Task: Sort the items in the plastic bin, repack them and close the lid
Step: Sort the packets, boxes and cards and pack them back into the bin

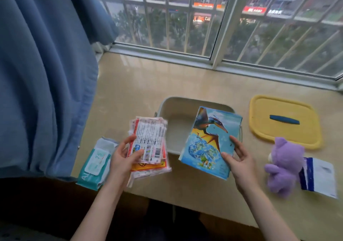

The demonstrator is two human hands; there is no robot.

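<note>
A cream plastic bin [174, 107] stands open on the beige sill, its inside bare where visible. My left hand [124, 155] grips a stack of red-and-white packets [148, 142] just left of the bin. My right hand [236, 157] holds a blue dinosaur booklet [207, 140] by its lower right edge, tilted over the bin's right half. The yellow lid [284, 135] with a blue handle lies flat to the right of the bin.
A teal wet-wipes pack [94, 164] lies at the sill's left front. A purple plush toy [284, 166] and a blue-and-white pouch [319, 177] lie at the right front. A blue curtain [46, 73] hangs at left; the window frame [217, 60] runs behind.
</note>
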